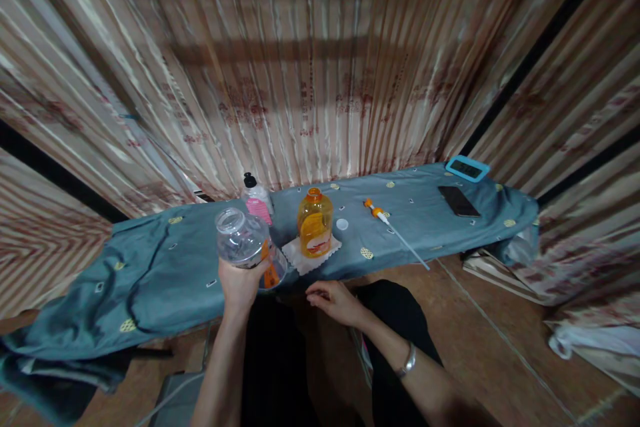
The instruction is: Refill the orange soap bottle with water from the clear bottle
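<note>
My left hand (239, 283) grips a clear, empty plastic bottle (246, 243) with an orange label, tilted with its open mouth up and to the left, over the near edge of the covered bench (165, 267). My right hand (336, 300) rests low at the bench's near edge, fingers curled, holding nothing that I can see. An orange bottle (315, 222) of yellow liquid stands uncapped on a white cloth (309, 255) just right of the clear bottle. A small white cap (342, 223) lies beside it. A pump tube (395, 232) with an orange head lies further right.
A pink-labelled bottle (257, 201) with a black cap stands behind the clear one. A black phone (459, 200) and a blue-framed device (467, 168) lie at the bench's right end. Striped curtains (310, 67) hang close behind. Bags (595, 337) lie on the floor at right.
</note>
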`<state>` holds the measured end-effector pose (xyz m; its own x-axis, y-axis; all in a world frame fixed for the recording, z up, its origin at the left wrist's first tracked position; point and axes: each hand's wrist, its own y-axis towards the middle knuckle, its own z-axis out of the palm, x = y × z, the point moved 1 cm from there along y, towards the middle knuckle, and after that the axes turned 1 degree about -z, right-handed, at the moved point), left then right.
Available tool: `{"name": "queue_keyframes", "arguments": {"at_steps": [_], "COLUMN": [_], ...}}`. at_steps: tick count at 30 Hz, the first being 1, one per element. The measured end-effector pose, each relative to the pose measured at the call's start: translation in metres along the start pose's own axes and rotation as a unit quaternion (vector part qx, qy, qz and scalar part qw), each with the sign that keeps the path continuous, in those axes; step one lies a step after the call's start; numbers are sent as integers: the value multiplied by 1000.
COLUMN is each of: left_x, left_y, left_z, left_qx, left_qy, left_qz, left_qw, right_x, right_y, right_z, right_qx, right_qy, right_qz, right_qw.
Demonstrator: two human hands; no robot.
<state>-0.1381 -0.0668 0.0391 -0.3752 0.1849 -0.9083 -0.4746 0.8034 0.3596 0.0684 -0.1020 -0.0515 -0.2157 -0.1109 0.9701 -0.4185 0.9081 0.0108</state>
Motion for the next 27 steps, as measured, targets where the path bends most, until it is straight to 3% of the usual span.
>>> {"name": "queue_keyframes", "arguments": {"at_steps": [3, 7, 11, 16, 19, 23, 25, 27], "left_x": [-29, -58, -72, -88, -101, -106, -104, -99], "left_y": [-13, -32, -50, -64, -66, -70, -68, -59], "left_z": [-5, 0, 17, 39, 51, 67, 72, 71], "left_qx": [66, 140, 200, 304, 350, 419, 410, 317], "left_qy": [-42, -97, -188, -252, -282, -247, -262, -298], "left_qz": [-8, 1, -15, -87, -75, -68, -37, 29], "left_qw": [997, 985, 961, 915, 890, 871, 873, 900], "right_x": [-1, 13, 31, 34, 29, 26, 27, 27], "right_y": [-4, -13, -23, -32, -35, -42, -45, -48], "right_z": [-8, -18, -23, -33, -41, -49, -54, -60], "right_qx": [-14, -43, 57, 123, 116, 78, 57, 41], "right_qy": [135, 324, 484, 571, 596, 614, 616, 613], "right_qz": [18, 25, 26, 10, -7, -34, -44, -47], "right_qw": [991, 945, 873, 811, 795, 785, 784, 788]}}
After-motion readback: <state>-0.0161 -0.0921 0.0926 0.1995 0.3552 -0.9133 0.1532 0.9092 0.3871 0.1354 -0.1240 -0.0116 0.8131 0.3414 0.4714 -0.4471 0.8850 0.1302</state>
